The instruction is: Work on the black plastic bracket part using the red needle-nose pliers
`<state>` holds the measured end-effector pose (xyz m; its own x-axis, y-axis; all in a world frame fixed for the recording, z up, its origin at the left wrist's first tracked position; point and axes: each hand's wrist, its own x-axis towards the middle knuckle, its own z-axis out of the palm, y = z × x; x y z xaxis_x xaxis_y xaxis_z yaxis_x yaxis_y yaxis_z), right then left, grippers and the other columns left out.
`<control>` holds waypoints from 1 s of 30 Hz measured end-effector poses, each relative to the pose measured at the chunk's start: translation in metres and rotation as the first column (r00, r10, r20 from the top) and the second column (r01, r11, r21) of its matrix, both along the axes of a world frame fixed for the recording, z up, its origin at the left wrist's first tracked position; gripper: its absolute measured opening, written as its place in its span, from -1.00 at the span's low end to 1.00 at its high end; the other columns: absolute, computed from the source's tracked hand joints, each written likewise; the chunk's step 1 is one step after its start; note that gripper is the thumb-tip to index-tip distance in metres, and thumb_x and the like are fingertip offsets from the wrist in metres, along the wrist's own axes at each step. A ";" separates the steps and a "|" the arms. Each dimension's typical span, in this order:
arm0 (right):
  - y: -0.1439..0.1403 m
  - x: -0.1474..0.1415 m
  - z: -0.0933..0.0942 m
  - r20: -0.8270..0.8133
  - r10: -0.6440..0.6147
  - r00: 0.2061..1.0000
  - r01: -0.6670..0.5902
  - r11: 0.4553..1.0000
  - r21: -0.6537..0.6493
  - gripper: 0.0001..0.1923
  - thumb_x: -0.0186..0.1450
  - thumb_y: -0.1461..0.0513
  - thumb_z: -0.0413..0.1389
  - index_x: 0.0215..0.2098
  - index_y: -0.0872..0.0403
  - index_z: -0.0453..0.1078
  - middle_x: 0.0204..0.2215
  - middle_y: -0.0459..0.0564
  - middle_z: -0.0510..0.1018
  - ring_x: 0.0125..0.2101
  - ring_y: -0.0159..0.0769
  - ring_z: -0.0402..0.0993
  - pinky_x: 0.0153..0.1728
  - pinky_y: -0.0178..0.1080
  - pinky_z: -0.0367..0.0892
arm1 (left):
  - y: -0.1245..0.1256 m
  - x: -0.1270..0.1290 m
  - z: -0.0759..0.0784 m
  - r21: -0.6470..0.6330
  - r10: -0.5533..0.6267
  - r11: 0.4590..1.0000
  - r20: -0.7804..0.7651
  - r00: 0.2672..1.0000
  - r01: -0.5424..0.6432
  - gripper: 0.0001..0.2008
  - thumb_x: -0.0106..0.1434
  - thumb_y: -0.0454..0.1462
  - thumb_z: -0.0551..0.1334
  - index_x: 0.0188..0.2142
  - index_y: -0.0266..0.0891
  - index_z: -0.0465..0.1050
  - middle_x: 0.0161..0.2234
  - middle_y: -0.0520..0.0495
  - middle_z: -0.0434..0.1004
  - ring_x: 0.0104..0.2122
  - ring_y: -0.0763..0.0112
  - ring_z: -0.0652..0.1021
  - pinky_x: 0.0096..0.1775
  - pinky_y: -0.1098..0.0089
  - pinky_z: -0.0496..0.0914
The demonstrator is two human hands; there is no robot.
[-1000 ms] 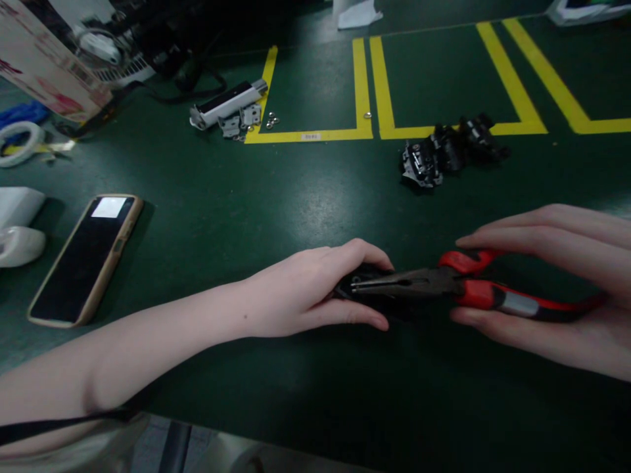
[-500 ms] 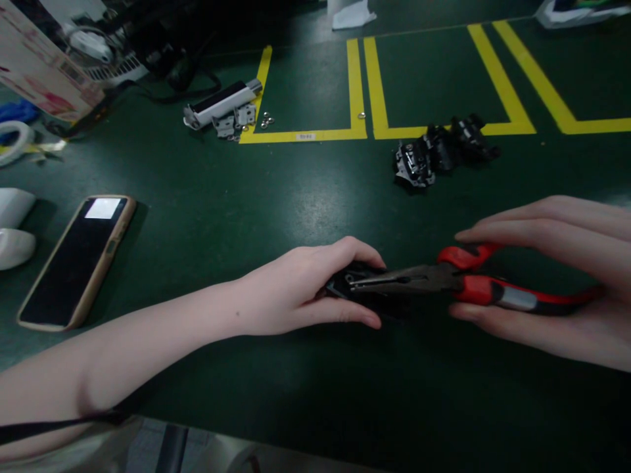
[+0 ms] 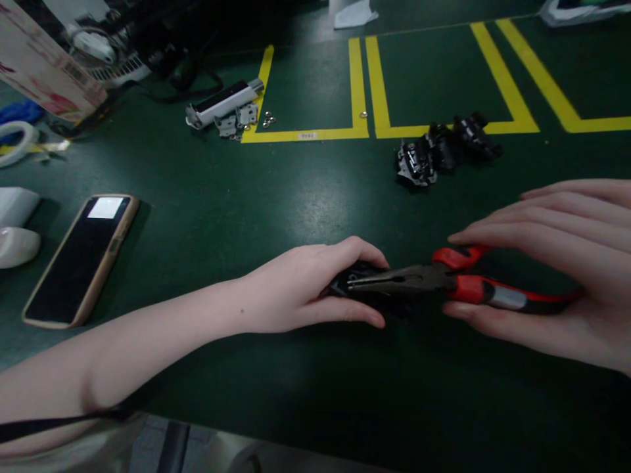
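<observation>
My left hand is closed around a small black mechanical part, low over the green table. Most of that part is hidden by my fingers and its own shadow. My right hand grips red-handled needle-nose pliers, thumb under one handle and fingers over the other. The jaws of the pliers point left, and their tips lie over the black part between my left thumb and forefinger. Whether the tips pinch anything is too small to tell.
Several black metal assemblies lie beyond my right hand. Farther left are a silver-and-black bar, small brackets and several rings by yellow tape. A phone lies left, near a tape roll.
The pliers have shifted slightly left, their tips staying over the black part. My right hand has moved left with them, its fingers spread more. My left hand keeps its hold.
</observation>
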<state>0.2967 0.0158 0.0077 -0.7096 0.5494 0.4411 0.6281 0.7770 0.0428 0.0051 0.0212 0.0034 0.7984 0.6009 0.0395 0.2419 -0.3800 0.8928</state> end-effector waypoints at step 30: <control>0.000 0.001 -0.001 -0.005 -0.003 1.000 0.004 0.999 0.050 -0.56 0.31 -0.14 0.13 -0.08 -0.01 0.38 -0.25 0.05 0.58 -0.03 0.03 0.52 0.19 0.31 0.26 | 0.000 0.001 0.001 0.041 -0.019 0.999 -0.037 0.999 0.021 -0.55 0.33 -0.08 0.34 0.03 -0.33 0.32 -0.14 -0.12 0.58 -0.20 0.30 0.60 -0.23 0.40 0.40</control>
